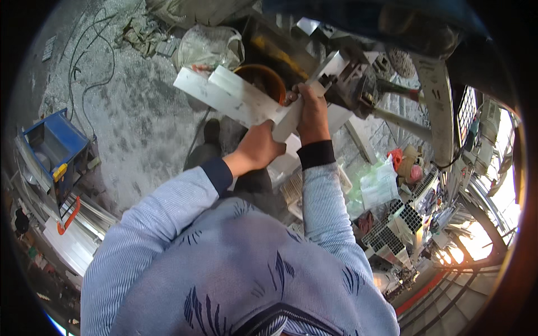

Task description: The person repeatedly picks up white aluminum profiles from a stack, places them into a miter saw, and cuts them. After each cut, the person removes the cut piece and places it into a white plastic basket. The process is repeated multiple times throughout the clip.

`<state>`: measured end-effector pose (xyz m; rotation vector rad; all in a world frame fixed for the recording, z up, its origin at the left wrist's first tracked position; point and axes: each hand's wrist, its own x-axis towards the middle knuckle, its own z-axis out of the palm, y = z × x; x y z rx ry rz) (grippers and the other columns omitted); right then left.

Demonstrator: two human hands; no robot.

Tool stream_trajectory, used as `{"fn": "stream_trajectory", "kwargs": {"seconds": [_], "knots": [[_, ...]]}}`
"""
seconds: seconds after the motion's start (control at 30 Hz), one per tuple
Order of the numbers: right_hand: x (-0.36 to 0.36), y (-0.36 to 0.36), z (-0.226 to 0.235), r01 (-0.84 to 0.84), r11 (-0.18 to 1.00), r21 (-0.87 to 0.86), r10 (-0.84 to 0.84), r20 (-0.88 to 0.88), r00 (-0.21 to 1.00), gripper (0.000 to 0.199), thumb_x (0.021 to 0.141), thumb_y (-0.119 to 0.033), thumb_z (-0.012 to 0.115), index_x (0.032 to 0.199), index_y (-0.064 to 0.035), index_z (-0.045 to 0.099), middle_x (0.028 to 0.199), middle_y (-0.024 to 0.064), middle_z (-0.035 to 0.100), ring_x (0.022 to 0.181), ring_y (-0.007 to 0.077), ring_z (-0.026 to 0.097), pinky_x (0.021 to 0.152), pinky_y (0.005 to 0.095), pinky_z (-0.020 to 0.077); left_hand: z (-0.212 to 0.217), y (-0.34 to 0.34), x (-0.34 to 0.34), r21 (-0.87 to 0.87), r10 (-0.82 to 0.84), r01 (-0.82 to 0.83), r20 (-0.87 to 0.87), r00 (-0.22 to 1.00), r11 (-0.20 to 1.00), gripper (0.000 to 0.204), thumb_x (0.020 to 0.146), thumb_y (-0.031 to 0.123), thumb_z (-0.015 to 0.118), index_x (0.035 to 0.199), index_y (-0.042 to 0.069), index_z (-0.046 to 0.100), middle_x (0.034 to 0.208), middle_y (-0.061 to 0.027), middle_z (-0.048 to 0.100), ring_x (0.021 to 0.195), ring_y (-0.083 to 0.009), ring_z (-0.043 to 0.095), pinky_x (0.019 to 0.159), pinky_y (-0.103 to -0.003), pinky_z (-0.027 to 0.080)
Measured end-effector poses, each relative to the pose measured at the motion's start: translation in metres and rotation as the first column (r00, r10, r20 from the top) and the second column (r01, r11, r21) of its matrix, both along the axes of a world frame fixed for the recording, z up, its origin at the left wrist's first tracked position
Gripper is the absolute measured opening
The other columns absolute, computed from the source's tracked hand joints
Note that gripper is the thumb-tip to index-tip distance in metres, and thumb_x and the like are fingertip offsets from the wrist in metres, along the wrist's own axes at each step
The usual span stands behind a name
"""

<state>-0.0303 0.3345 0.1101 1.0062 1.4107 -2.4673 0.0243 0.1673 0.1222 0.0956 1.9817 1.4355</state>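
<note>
A white bar (pixel 287 124) runs slantwise in front of me toward a dark machine (pixel 356 84) at the far right. My right hand (pixel 312 115) is closed round its middle, fingers curled over the far side. At the near end of the bar, my left hand (pixel 259 147) is closed, its thumb against the white surface; the undersides of its fingers are hidden. Two flat white lengths (pixel 232 92) with grey smudges, one lying along the other, stretch from beside my hands to the far left. Whether they join the bar I cannot tell.
An orange-rimmed bucket (pixel 274 81) stands behind the white lengths, near a pale sack (pixel 210 47). To the left are a blue bin (pixel 70 130) and a cable (pixel 114 59) on the dusty floor. Scrap and black grids (pixel 384 238) pile up at right, by a greenish plastic bag (pixel 378 182).
</note>
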Motion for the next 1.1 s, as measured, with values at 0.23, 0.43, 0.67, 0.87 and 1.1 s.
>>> {"fn": "stream_trajectory", "kwargs": {"seconds": [0.23, 0.43, 0.67, 0.87, 1.1], "knots": [[0.018, 0.004, -0.012, -0.100, 0.969, 0.226, 0.098, 0.017, 0.995, 0.019, 0.098, -0.015, 0.058, 0.091, 0.0013, 0.063, 0.074, 0.0084, 0.063, 0.067, 0.0215, 0.064, 0.064, 0.0351, 0.0533, -0.024, 0.000, 0.017, 0.044, 0.035, -0.032, -0.076, 0.996, 0.999, 0.043, 0.076, 0.021, 0.075, 0.097, -0.013, 0.059, 0.085, -0.0345, 0.065, 0.091, -0.0527, 0.064, 0.079, -0.052, 0.053], [0.115, -0.088, -0.018, -0.020, 1.000, -0.014, 0.022, 0.104, 0.994, 0.018, 0.089, -0.013, 0.071, 0.097, -0.0012, 0.060, 0.075, 0.0068, 0.062, 0.066, 0.0195, 0.063, 0.063, 0.0344, 0.0540, -0.010, -0.090, 0.099, -0.104, -0.080, 0.103, 0.202, 0.976, 0.989, 0.046, 0.079, 0.018, 0.078, 0.113, -0.006, 0.059, 0.097, -0.0322, 0.069, 0.098, -0.0488, 0.067, 0.083, -0.048, 0.055], [0.136, -0.116, -0.029, -0.153, 0.988, 0.012, 0.153, 0.010, 0.988, 0.021, 0.087, -0.012, 0.074, 0.100, -0.0018, 0.060, 0.080, 0.0051, 0.067, 0.068, 0.0155, 0.065, 0.065, 0.0306, 0.0538, -0.020, -0.117, 0.105, -0.158, -0.166, 0.196, 0.184, 0.969, 0.968, 0.054, 0.076, 0.034, 0.086, 0.104, -0.002, 0.059, 0.090, -0.0257, 0.070, 0.087, -0.0439, 0.070, 0.076, -0.048, 0.054], [0.137, -0.112, -0.035, -0.373, 0.862, 0.343, 0.378, 0.054, 0.924, 0.023, 0.084, -0.006, 0.074, 0.103, -0.0037, 0.060, 0.086, 0.0028, 0.068, 0.073, 0.0116, 0.064, 0.068, 0.0292, 0.0544, -0.001, -0.146, 0.051, -0.292, -0.076, 0.017, -0.191, 0.979, 0.956, 0.038, 0.080, 0.023, 0.083, 0.098, 0.000, 0.059, 0.088, -0.0158, 0.067, 0.083, -0.0374, 0.066, 0.076, -0.044, 0.052], [0.102, -0.069, -0.006, -0.750, 0.453, 0.481, 0.756, 0.238, 0.609, 0.050, 0.073, -0.009, 0.077, 0.119, 0.0018, 0.063, 0.099, 0.0090, 0.073, 0.091, 0.0180, 0.069, 0.087, 0.0343, 0.0559, 0.065, -0.170, -0.061, -0.460, -0.394, -0.046, -0.804, 0.445, 0.887, 0.046, 0.073, 0.011, 0.083, 0.113, 0.007, 0.061, 0.120, -0.0106, 0.060, 0.117, -0.0322, 0.056, 0.100, -0.046, 0.047]]}}
